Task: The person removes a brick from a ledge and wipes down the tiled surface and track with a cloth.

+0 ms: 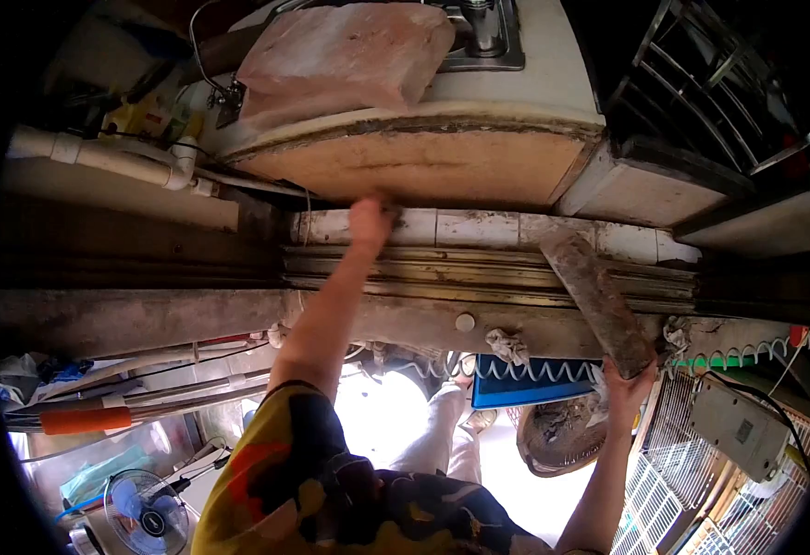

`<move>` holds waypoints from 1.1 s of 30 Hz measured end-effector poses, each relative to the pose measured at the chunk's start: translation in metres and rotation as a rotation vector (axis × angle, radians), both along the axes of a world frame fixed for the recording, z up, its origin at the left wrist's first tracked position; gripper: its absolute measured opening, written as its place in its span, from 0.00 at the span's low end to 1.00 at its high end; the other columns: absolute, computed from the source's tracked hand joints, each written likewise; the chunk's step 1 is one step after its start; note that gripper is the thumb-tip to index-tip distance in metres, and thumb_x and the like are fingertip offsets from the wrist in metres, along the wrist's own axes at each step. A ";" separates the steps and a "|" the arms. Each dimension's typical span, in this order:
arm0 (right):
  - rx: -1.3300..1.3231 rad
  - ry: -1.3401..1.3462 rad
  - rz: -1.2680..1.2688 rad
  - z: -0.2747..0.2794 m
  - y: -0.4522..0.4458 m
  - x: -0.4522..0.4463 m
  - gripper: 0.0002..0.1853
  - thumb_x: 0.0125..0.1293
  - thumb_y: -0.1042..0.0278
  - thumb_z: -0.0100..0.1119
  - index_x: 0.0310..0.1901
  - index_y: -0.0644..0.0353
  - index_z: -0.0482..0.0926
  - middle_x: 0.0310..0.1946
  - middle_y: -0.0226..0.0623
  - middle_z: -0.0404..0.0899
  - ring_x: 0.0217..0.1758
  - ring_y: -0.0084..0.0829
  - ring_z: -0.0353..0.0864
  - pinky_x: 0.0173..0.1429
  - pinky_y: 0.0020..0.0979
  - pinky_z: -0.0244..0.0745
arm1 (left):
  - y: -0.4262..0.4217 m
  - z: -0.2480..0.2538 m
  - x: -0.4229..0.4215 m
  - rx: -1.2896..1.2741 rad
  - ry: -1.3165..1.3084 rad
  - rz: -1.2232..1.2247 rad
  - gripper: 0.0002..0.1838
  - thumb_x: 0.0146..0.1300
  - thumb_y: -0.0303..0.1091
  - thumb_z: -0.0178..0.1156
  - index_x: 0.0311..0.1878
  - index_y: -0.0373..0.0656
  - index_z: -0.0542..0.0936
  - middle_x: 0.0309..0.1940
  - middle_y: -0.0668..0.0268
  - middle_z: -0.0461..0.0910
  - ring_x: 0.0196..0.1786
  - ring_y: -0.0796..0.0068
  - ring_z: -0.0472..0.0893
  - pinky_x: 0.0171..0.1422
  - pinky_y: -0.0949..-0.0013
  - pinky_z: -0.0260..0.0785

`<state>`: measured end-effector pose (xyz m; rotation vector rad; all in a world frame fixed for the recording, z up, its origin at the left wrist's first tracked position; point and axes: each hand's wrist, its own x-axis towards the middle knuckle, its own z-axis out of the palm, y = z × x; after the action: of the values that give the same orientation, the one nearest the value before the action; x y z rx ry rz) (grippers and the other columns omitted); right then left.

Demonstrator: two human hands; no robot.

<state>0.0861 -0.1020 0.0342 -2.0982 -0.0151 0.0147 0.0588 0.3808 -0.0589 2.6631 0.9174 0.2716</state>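
Observation:
My right hand [629,384] grips the lower end of a long, rough, grey-brown block [599,301], whether wood or stone I cannot tell. The block slants up and to the left, with its far end over the white tiles [479,228]. My left hand [368,227] is closed at the left part of the tile row. It is slightly blurred, and a small dark thing beside its fingers cannot be made out. Just below the tiles run metal rails [479,268]. A tan panel [423,166] rises right behind my left hand.
A pinkish stone slab [349,51] lies on the counter by a metal sink [488,60]. White pipes [99,157] run at left. Below are a fan [146,513], a blue tray [525,381], a brown basin [562,439] and wire cages [673,472]. A coiled white cord [553,370] hangs across.

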 end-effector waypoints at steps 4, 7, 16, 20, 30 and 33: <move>-0.073 0.028 0.055 -0.003 -0.007 0.004 0.31 0.45 0.73 0.67 0.53 0.65 0.66 0.48 0.43 0.72 0.51 0.37 0.71 0.56 0.32 0.65 | -0.079 0.014 0.055 -0.186 0.090 -0.255 0.17 0.48 0.29 0.65 0.44 0.39 0.78 0.38 0.51 0.79 0.41 0.56 0.79 0.47 0.61 0.73; 0.001 0.044 0.070 -0.002 -0.008 0.004 0.32 0.44 0.72 0.68 0.53 0.65 0.66 0.48 0.43 0.72 0.51 0.38 0.71 0.56 0.32 0.64 | -0.129 0.008 0.096 -0.182 0.077 -0.322 0.13 0.45 0.27 0.63 0.38 0.41 0.79 0.33 0.54 0.80 0.37 0.53 0.79 0.42 0.57 0.72; 0.019 -0.013 0.070 0.005 -0.001 0.003 0.30 0.45 0.81 0.66 0.53 0.66 0.66 0.48 0.40 0.72 0.50 0.33 0.72 0.56 0.32 0.67 | -0.171 0.013 0.118 -0.098 0.061 -0.599 0.18 0.41 0.19 0.58 0.40 0.44 0.79 0.36 0.52 0.77 0.42 0.51 0.77 0.43 0.56 0.71; -0.022 -0.004 0.063 0.005 -0.008 0.000 0.30 0.45 0.81 0.66 0.53 0.66 0.66 0.48 0.40 0.73 0.49 0.32 0.72 0.56 0.31 0.67 | -0.119 0.012 0.092 -0.141 0.158 -0.546 0.18 0.40 0.20 0.58 0.40 0.44 0.79 0.35 0.53 0.78 0.40 0.50 0.77 0.43 0.55 0.71; -0.151 -0.035 -0.031 -0.021 -0.043 -0.023 0.36 0.39 0.75 0.71 0.53 0.63 0.66 0.46 0.42 0.74 0.50 0.37 0.74 0.56 0.30 0.66 | -0.086 0.019 0.063 -0.172 0.143 -0.450 0.13 0.43 0.28 0.65 0.36 0.46 0.78 0.34 0.56 0.79 0.40 0.53 0.78 0.44 0.56 0.71; 0.001 0.001 -0.033 -0.033 -0.046 -0.021 0.36 0.39 0.75 0.70 0.54 0.63 0.66 0.47 0.42 0.73 0.53 0.35 0.72 0.58 0.30 0.64 | -0.122 0.021 0.089 -0.167 0.092 -0.543 0.15 0.46 0.24 0.65 0.41 0.42 0.78 0.36 0.52 0.78 0.40 0.53 0.78 0.44 0.55 0.73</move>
<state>0.0650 -0.1483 0.0010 -2.0975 0.0198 -0.0041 0.1473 0.2586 -0.0381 2.6567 0.2009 -0.0530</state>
